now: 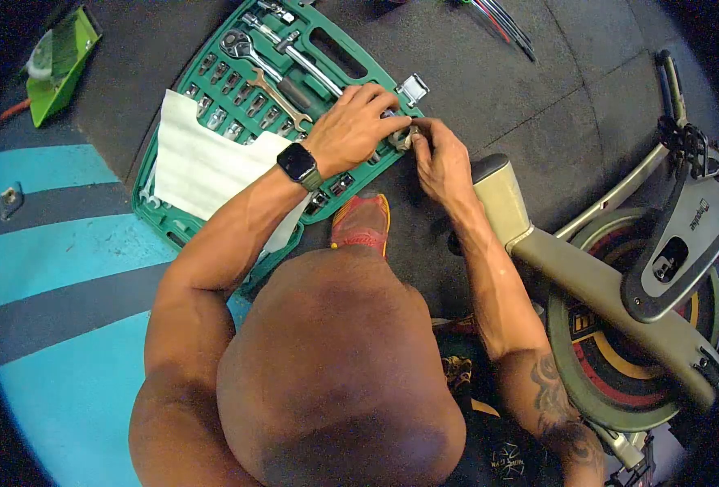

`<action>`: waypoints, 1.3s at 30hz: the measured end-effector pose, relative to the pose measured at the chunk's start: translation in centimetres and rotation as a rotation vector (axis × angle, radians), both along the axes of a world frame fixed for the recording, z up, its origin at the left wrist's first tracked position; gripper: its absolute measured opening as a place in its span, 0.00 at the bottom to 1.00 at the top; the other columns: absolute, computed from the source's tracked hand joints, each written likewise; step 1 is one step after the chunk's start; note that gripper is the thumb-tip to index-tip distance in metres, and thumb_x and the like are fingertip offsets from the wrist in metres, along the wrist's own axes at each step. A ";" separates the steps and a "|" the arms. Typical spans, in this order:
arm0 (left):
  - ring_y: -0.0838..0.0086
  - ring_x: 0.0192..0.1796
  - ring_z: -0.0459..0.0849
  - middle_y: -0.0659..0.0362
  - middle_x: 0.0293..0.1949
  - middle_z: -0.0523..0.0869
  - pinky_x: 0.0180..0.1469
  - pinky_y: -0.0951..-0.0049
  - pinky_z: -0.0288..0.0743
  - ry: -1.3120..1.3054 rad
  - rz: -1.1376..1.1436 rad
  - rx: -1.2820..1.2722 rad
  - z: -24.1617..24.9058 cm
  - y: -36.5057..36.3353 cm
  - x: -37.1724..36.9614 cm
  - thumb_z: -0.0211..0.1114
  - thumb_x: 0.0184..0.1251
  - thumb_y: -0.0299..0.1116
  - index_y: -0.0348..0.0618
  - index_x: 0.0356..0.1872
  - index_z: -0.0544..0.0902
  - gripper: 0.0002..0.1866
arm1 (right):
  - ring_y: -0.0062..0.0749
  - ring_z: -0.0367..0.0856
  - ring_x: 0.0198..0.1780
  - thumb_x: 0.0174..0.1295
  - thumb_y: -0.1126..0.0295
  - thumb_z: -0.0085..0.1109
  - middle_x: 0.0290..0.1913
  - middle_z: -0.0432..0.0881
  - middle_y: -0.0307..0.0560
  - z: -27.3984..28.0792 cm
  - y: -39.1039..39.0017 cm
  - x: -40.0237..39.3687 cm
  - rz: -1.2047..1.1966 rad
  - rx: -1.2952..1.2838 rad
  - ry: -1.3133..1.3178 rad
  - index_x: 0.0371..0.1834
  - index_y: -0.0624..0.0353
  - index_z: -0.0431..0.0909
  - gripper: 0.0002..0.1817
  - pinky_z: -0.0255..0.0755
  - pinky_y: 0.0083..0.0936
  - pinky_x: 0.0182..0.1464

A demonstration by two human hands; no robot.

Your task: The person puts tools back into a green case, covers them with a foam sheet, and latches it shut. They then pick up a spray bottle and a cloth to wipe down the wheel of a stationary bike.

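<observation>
My left hand (355,126), with a dark smartwatch (297,162) on its wrist, reaches over the right part of a green socket-set case (327,47). Its fingers are bent and nearly meet those of my right hand (442,161) at the case's edge. Thumb and forefinger of the right hand pinch near a small pale, shiny piece (404,140), whose kind I cannot make out. The left fingers hide part of what lies under them. In the case lie a ratchet (250,53), an open-ended wrench (272,96) and several sockets (229,84). A whitish sheet (213,158) covers its lower left part.
An exercise bike (587,276) stands at the right, its padded end close to my right forearm. My bent knee (343,349) and red shoe (361,221) are below the case. A green dustpan (63,69) lies at the upper left, and thin cables (505,28) lie at the top.
</observation>
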State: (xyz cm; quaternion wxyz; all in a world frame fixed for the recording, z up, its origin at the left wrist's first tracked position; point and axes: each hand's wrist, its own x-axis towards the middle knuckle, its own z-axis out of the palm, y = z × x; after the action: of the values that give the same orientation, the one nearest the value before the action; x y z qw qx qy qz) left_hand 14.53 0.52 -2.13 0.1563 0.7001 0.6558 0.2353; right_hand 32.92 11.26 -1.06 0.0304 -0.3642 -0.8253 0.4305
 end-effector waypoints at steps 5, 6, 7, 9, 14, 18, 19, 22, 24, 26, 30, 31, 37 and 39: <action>0.57 0.63 0.79 0.54 0.53 0.83 0.66 0.60 0.76 -0.135 0.012 0.012 -0.8 -0.2 0.4 0.63 0.60 0.24 0.44 0.53 0.84 0.18 | 0.64 0.85 0.49 0.73 0.69 0.57 0.45 0.85 0.68 -0.2 -0.3 -0.1 -0.041 -0.009 0.031 0.54 0.64 0.78 0.13 0.77 0.48 0.52; 0.56 0.63 0.79 0.54 0.53 0.83 0.65 0.60 0.77 -0.150 0.023 0.020 -0.7 -0.1 0.3 0.63 0.61 0.24 0.43 0.52 0.84 0.17 | 0.64 0.85 0.48 0.72 0.69 0.57 0.44 0.85 0.68 0.0 -0.4 -0.3 -0.067 -0.037 0.028 0.54 0.64 0.78 0.12 0.77 0.48 0.52; 0.56 0.62 0.79 0.54 0.53 0.83 0.64 0.61 0.78 -0.163 0.033 0.029 -0.6 -0.1 0.2 0.64 0.62 0.24 0.42 0.51 0.83 0.15 | 0.64 0.85 0.48 0.72 0.69 0.57 0.43 0.85 0.68 0.1 -0.4 -0.3 -0.080 -0.045 0.002 0.53 0.65 0.78 0.12 0.77 0.48 0.51; 0.56 0.61 0.80 0.53 0.52 0.83 0.61 0.60 0.79 -0.150 0.167 0.002 -0.3 -0.3 0.4 0.65 0.65 0.25 0.41 0.51 0.84 0.14 | 0.64 0.86 0.46 0.72 0.69 0.58 0.42 0.85 0.68 0.3 -0.2 -0.5 -0.110 -0.058 -0.049 0.51 0.65 0.77 0.11 0.78 0.48 0.49; 0.55 0.56 0.83 0.53 0.50 0.84 0.57 0.60 0.80 -0.160 0.295 0.001 -0.2 -1.0 1.1 0.67 0.69 0.28 0.40 0.52 0.84 0.12 | 0.65 0.86 0.44 0.71 0.68 0.59 0.39 0.85 0.67 -0.4 -0.1 -0.3 -0.125 -0.070 -0.015 0.49 0.65 0.76 0.12 0.78 0.48 0.47; 0.54 0.53 0.84 0.52 0.48 0.85 0.55 0.59 0.80 -0.245 0.314 -0.022 -0.1 -0.8 1.3 0.68 0.68 0.28 0.39 0.52 0.84 0.13 | 0.57 0.86 0.40 0.69 0.64 0.63 0.37 0.86 0.62 -0.3 -0.2 -0.3 -0.132 -0.077 -0.008 0.50 0.66 0.76 0.16 0.78 0.46 0.45; 0.54 0.53 0.84 0.52 0.47 0.85 0.55 0.58 0.80 -0.267 0.314 -0.045 0.0 -0.9 1.3 0.68 0.67 0.28 0.39 0.52 0.84 0.13 | 0.54 0.86 0.39 0.68 0.64 0.64 0.36 0.85 0.61 0.0 -0.4 -0.2 -0.128 -0.117 -0.025 0.52 0.66 0.76 0.17 0.78 0.44 0.44; 0.53 0.52 0.84 0.51 0.47 0.85 0.55 0.57 0.80 -0.233 0.296 -0.045 0.2 -0.6 1.4 0.68 0.68 0.28 0.39 0.52 0.84 0.13 | 0.46 0.85 0.36 0.64 0.64 0.69 0.35 0.84 0.56 1.0 -0.5 -0.2 -0.102 -0.177 -0.047 0.56 0.65 0.75 0.22 0.78 0.41 0.42; 0.53 0.52 0.84 0.51 0.47 0.85 0.55 0.57 0.80 -0.254 0.352 -0.031 0.6 -0.5 2.0 0.69 0.68 0.28 0.39 0.52 0.84 0.13 | 0.41 0.84 0.35 0.62 0.64 0.72 0.34 0.83 0.53 1.2 -0.8 0.0 -0.066 -0.154 -0.034 0.58 0.64 0.74 0.25 0.78 0.39 0.41; 0.53 0.51 0.84 0.51 0.46 0.85 0.54 0.57 0.80 -0.252 0.403 -0.034 0.7 -0.6 2.2 0.69 0.68 0.29 0.38 0.52 0.84 0.13 | 0.45 0.84 0.35 0.63 0.66 0.70 0.35 0.83 0.54 1.0 -0.7 0.2 -0.061 -0.134 -0.045 0.58 0.64 0.74 0.24 0.78 0.41 0.41; 0.53 0.49 0.83 0.52 0.45 0.86 0.52 0.57 0.80 -0.211 0.443 -0.071 0.4 -1.0 2.1 0.70 0.67 0.31 0.39 0.50 0.86 0.13 | 0.53 0.84 0.37 0.66 0.68 0.67 0.37 0.83 0.57 0.0 -0.5 0.1 -0.091 -0.100 -0.044 0.56 0.64 0.74 0.20 0.77 0.44 0.43; 0.53 0.48 0.83 0.52 0.45 0.86 0.51 0.57 0.79 -0.201 0.439 -0.075 0.3 -1.1 2.0 0.70 0.67 0.32 0.39 0.50 0.87 0.13 | 0.54 0.84 0.38 0.67 0.68 0.66 0.37 0.83 0.58 -0.2 -0.5 0.0 -0.110 -0.091 -0.035 0.55 0.64 0.74 0.18 0.77 0.44 0.43; 0.54 0.47 0.83 0.53 0.45 0.86 0.50 0.55 0.80 -0.079 0.416 -0.170 1.1 -0.7 1.6 0.70 0.68 0.37 0.42 0.49 0.87 0.14 | 0.53 0.83 0.39 0.67 0.67 0.65 0.36 0.81 0.58 -0.2 -0.3 -0.1 -0.091 -0.094 -0.043 0.53 0.63 0.74 0.17 0.76 0.43 0.44; 0.54 0.48 0.84 0.53 0.44 0.86 0.50 0.55 0.80 -0.069 0.462 -0.175 0.9 -0.5 2.0 0.71 0.67 0.39 0.41 0.49 0.87 0.15 | 0.49 0.82 0.38 0.66 0.67 0.66 0.36 0.80 0.55 0.6 -0.4 -0.2 -0.065 -0.102 -0.061 0.55 0.63 0.74 0.18 0.76 0.42 0.43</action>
State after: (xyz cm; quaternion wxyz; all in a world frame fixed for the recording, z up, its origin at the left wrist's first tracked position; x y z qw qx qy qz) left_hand 16.50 0.04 -1.27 0.1806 0.5069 0.8107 0.2307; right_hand 32.73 10.88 -0.48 0.0005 -0.4046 -0.7906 0.4597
